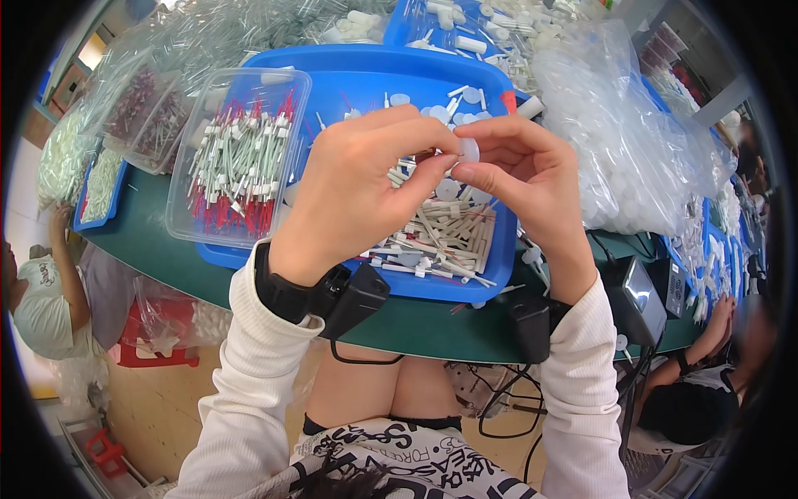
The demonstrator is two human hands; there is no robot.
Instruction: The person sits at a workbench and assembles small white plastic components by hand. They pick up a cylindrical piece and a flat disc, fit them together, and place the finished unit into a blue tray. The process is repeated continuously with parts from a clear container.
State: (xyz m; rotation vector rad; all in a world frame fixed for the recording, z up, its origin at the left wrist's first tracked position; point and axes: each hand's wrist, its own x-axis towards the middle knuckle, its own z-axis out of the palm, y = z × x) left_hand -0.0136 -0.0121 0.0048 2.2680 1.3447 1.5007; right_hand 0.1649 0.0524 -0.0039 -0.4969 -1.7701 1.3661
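Observation:
My left hand (353, 179) and my right hand (532, 170) meet above a blue tray (349, 75). The right thumb and fingers pinch a small, round, translucent white cap (469, 150). My left thumb and forefinger are closed right beside it on a thin red wire, mostly hidden by the fingers. Beneath the hands, the tray holds a pile of thin white tubes with wire ends (457, 233) and loose white discs (447, 190). A clear plastic box (187, 200) full of white-sleeved parts with red wires rests on the tray's left side.
Clear bags of white parts (611, 133) crowd the right, more bags (208, 37) the back left. Another blue tray (490, 21) lies behind. A black device (636, 295) with cables stands at right on the green table (150, 216). Other people sit at both sides.

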